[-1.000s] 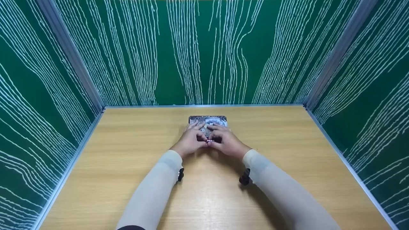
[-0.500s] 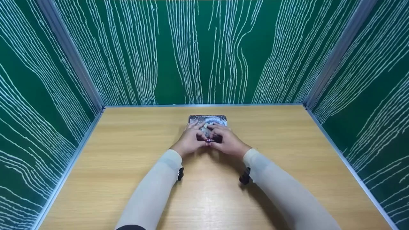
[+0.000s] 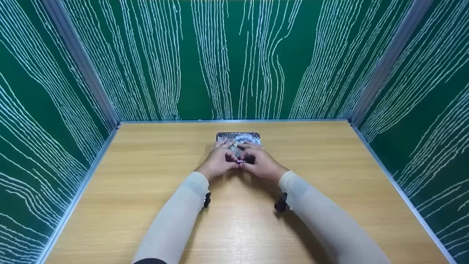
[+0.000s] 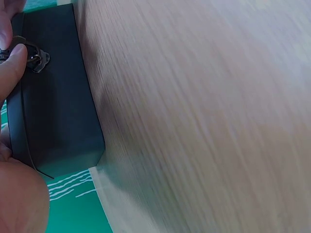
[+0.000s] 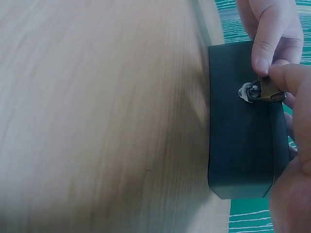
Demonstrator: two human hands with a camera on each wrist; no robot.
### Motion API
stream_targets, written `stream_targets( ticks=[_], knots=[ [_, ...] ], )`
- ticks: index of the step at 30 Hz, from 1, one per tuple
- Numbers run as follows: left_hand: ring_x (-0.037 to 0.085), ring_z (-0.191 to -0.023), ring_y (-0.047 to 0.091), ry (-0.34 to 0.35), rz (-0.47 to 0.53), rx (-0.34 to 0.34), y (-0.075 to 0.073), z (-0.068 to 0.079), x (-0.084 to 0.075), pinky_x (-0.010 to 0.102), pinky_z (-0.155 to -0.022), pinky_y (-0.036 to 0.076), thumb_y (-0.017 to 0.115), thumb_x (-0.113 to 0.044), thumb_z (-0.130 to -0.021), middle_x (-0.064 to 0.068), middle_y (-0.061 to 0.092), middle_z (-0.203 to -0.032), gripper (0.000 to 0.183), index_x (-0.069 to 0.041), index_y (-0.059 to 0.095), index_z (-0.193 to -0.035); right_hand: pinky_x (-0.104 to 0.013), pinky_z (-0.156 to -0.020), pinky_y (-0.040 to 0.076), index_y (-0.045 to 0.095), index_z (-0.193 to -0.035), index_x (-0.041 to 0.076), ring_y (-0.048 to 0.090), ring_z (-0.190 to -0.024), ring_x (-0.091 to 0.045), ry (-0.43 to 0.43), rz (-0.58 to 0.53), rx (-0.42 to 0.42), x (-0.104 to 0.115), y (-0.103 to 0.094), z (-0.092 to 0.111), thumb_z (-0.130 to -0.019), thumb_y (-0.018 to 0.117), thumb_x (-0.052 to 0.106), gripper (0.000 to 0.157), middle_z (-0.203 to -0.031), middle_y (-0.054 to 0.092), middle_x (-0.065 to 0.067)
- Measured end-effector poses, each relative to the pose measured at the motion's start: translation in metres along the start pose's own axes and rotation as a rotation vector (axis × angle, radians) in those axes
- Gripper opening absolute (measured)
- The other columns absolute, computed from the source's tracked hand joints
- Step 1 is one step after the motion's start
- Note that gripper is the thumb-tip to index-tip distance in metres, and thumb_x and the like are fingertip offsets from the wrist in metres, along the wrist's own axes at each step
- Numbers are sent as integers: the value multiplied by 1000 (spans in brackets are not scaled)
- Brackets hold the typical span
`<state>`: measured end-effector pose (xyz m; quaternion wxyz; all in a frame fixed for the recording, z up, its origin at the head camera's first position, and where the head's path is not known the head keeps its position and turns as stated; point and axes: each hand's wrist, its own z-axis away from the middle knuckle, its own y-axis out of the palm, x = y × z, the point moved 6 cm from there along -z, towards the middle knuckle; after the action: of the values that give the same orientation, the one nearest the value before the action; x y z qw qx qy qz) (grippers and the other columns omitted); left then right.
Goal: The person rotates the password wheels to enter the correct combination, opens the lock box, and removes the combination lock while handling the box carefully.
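A dark box (image 5: 238,145) with a patterned lid (image 3: 249,138) stands on the table, its plain front towards me. A small brass-coloured padlock (image 5: 272,91) hangs by its shackle from a metal loop (image 4: 41,61) on that front. My left hand (image 3: 218,161) pinches the padlock from the left, its other fingers on the lid. From the right, my right hand (image 3: 262,163) holds the padlock between thumb and finger, with fingers resting on the lid too. Both thumbs meet at the padlock and cover part of it.
The wooden table (image 3: 234,220) spreads around the box on all sides. Green walls with white lines (image 3: 234,66) enclose its back and sides. A dark device (image 3: 281,202) sits at the right wrist, another (image 3: 207,200) at the left.
Very little differs. The fingertips of my right hand have shifted slightly at the padlock, and a bit more of it shows between the hands. Box and arms stay in place.
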<state>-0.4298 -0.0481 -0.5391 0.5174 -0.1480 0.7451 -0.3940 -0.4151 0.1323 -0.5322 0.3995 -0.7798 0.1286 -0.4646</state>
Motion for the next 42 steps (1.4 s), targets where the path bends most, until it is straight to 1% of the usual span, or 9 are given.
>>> stream_targets(
  ticks=[3,6,10,14,20,31,33,39,42],
  knots=[
    [39,-178,21,-10,2,-1,0,0,0,66,-145,5,94,-25,-93,4,42,-182,10,-19,86,-96,-66,-143,22,77,-108,18,41,-170,-41,-3,-1,-3,-1,0,0,-101,86,23,12,-173,57,-5],
    [39,-177,23,5,-3,-7,-1,1,-3,64,-146,7,94,-23,-94,7,44,-181,11,-16,86,-96,-66,-143,23,76,-110,18,42,-170,-39,-9,16,-8,-1,0,0,-101,86,23,15,-173,58,-5],
    [40,-176,26,33,-6,-15,-2,1,-6,61,-146,7,93,-21,-94,11,46,-180,12,-13,85,-94,-66,-142,25,74,-110,17,44,-169,-39,-15,38,-21,-1,0,1,-99,86,19,17,-172,59,-5],
    [38,-177,24,14,0,-11,-1,1,-6,61,-146,6,93,-21,-94,8,45,-181,12,-13,84,-94,-66,-142,26,74,-109,17,45,-168,-41,-11,37,-22,0,-1,1,-99,87,17,16,-172,58,-5],
    [37,-177,23,-8,4,-10,-1,2,-6,63,-146,6,93,-21,-94,6,44,-182,11,-16,84,-92,-64,-143,24,76,-110,18,44,-168,-40,-7,38,-9,0,0,1,-101,86,19,14,-174,57,-4],
    [38,-177,23,-6,18,-15,-3,3,-7,65,-145,7,93,-18,-94,6,44,-181,9,-17,84,-91,-65,-144,20,77,-109,19,41,-170,-39,1,30,4,0,0,1,-102,86,22,12,-174,56,-4],
    [37,-177,23,-10,19,-16,-3,3,-7,64,-145,7,93,-19,-93,5,44,-181,9,-17,84,-92,-65,-143,21,77,-110,19,41,-170,-39,-4,29,3,0,0,1,-101,86,22,13,-174,57,-5],
    [39,-177,23,-6,14,-11,-2,2,-6,63,-146,9,93,-22,-95,7,45,-181,9,-15,87,-97,-65,-142,26,76,-110,16,46,-167,-39,-53,30,-13,1,0,-1,-100,87,21,16,-171,60,-8],
    [39,-177,23,-10,20,-9,-2,2,-5,63,-146,9,92,-22,-96,6,45,-181,8,-16,88,-97,-65,-142,27,76,-110,16,46,-167,-40,-50,28,-14,0,-1,-1,-100,87,20,15,-171,60,-8]
  ],
)
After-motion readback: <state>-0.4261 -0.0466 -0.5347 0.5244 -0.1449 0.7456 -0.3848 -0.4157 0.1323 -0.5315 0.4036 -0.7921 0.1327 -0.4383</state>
